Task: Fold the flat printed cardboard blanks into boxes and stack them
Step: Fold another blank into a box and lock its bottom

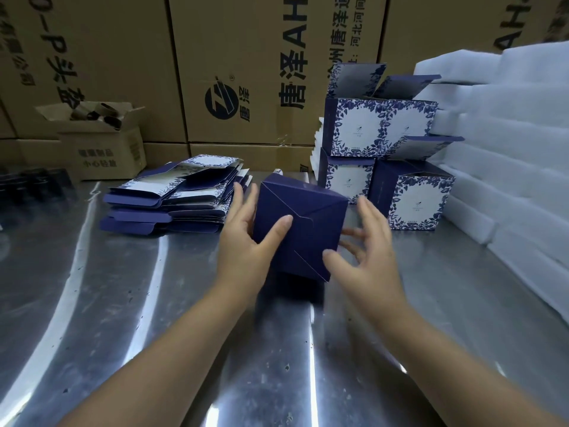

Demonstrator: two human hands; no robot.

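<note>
A folded navy blue box [303, 229] is held above the metal table [123, 303], its closed interlocked bottom turned toward me. My left hand [246, 238] grips its left side, thumb across the bottom face and fingers behind. My right hand [363, 251] is at the box's right edge with fingers spread; the thumb touches the lower right corner. A pile of flat printed blanks [172, 198] lies to the left of the box. Finished blue-and-white floral boxes [385, 149] stand stacked in two tiers behind on the right, top flaps open.
White foam sheets [508, 149] are piled at the right. Large brown shipping cartons [234, 72] form a wall behind the table. A small open carton [104, 143] with dark tubes sits at the back left. Dark objects [34, 180] lie at the far left edge.
</note>
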